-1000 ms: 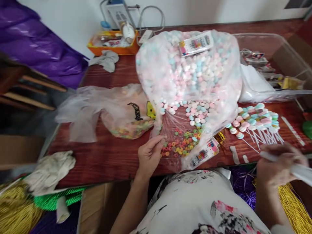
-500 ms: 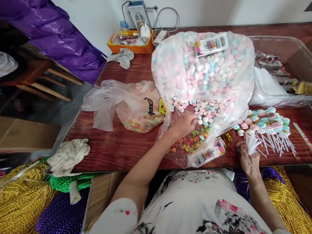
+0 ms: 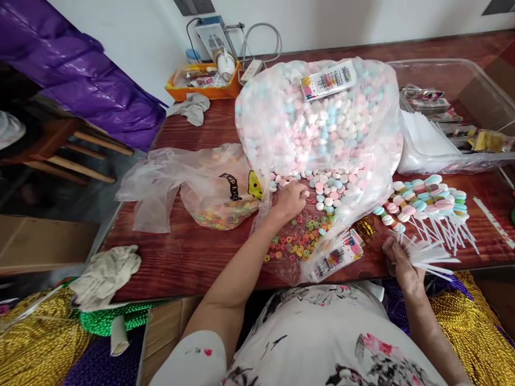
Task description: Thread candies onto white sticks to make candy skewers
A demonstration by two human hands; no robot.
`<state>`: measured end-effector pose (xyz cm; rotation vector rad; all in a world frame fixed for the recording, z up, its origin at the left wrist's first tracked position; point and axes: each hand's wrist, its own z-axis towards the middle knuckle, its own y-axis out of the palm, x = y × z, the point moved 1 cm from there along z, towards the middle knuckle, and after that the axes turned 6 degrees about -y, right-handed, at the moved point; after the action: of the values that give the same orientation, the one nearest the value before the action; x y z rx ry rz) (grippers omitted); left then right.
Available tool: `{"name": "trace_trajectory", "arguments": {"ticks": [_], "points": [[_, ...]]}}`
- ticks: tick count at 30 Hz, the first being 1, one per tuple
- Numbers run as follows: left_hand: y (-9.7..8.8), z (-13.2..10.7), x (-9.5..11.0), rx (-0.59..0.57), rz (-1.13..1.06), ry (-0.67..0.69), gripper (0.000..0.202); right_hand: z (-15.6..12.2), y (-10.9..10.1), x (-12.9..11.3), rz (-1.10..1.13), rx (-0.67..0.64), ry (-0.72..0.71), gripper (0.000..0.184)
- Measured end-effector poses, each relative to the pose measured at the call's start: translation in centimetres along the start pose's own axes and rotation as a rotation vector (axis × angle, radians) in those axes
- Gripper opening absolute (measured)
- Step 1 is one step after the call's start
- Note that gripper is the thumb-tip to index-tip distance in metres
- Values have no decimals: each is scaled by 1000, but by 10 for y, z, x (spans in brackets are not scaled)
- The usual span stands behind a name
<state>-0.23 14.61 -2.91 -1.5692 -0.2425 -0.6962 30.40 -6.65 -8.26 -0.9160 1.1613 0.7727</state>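
My left hand point(image 3: 290, 199) reaches into the mouth of a big clear bag point(image 3: 317, 123) full of pink, white and blue round candies. Its fingers are curled among the loose candies point(image 3: 330, 185) at the bag's opening; what they pinch is hidden. Small coloured ring candies point(image 3: 300, 241) lie spilled just below that hand. My right hand point(image 3: 402, 260) is closed on a bundle of white sticks point(image 3: 428, 257) at the table's front edge. Finished candy-on-stick pieces point(image 3: 428, 201) lie in a row just beyond it.
A smaller plastic bag point(image 3: 209, 187) of ring candies lies left of the big bag. A clear tray point(image 3: 454, 118) with packets stands at the right, an orange tray point(image 3: 203, 86) at the back. A rag point(image 3: 107, 273) lies at the front left. Gold and green cord point(image 3: 44, 338) is piled below the table.
My left hand went from the ring candies up into the round candies. My right hand came in to the table edge, and the white sticks now fan out to the right.
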Motion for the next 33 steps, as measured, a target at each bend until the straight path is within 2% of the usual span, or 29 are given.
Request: {"name": "trace_trajectory", "arguments": {"ticks": [3,6,9,13,17,20,23,26,30,33], "points": [[-10,0,-7,97,-125,-3,15,-4,-2,0,185,28,45,29],[-7,12,-5,133,-220,-30,19,-7,-2,-6,213,58,90,28],[6,28,3,87,-126,18,20,-8,0,-13,181,65,162,31],[21,37,8,-3,-34,107,18,-7,3,-19,146,69,130,31],[21,33,7,-51,-11,164,19,-6,4,-21,50,-10,67,34],[15,27,8,-32,-20,162,19,-10,7,-25,0,12,6,34],[5,11,15,55,-174,91,33,-15,17,-37,-37,-45,-33,35],[-7,-22,23,99,-558,-21,34,-15,37,-57,-153,-242,-113,32],[-24,-71,32,140,-1031,-156,25,-6,64,-81,-159,-459,-403,21],[-32,-97,35,161,-1205,-209,27,-2,79,-89,-155,-553,-545,37]]}}
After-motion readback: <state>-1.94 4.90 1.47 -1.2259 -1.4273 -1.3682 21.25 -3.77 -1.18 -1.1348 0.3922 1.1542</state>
